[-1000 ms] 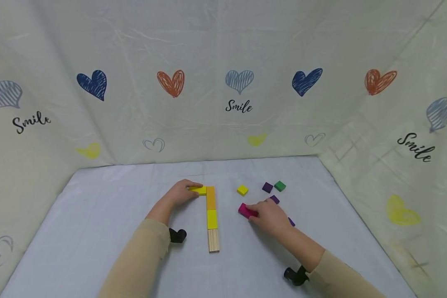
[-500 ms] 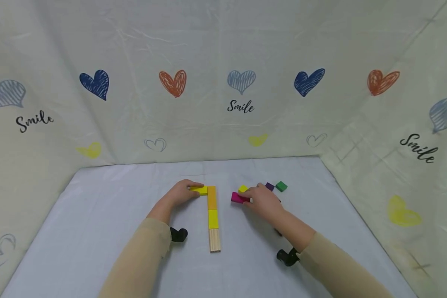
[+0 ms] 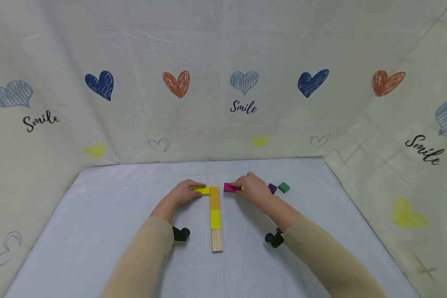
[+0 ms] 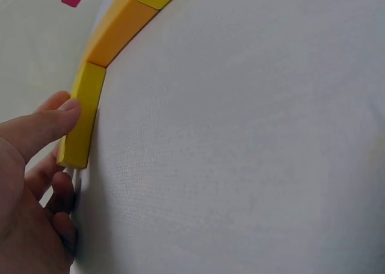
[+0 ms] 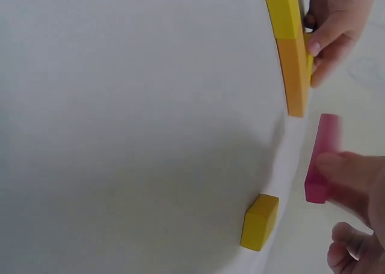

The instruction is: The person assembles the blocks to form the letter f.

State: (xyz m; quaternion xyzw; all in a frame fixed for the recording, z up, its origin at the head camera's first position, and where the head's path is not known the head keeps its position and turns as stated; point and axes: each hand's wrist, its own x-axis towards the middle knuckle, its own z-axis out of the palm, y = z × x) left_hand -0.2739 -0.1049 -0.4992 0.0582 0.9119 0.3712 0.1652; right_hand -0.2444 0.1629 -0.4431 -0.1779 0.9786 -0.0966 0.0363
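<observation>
We see the left hand [image 3: 179, 193] pinching a yellow block [image 4: 88, 120] that touches the orange block [image 3: 214, 198]; the right hand [image 3: 254, 189] pinches the pink block [image 3: 229, 188], just right of the orange, apart; nearer us lies a wooden block [image 3: 216, 241]; farther right, a purple block [image 3: 272, 188] and a green block [image 3: 284, 187] on the desk [image 3: 115, 227].

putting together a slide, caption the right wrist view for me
The right hand pinches a magenta block while the left hand holds a yellow block beside an orange block.

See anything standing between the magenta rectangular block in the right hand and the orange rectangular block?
Nothing visible; white cloth shows between the magenta block and the orange block. A small squarish yellow block lies further right.
</observation>
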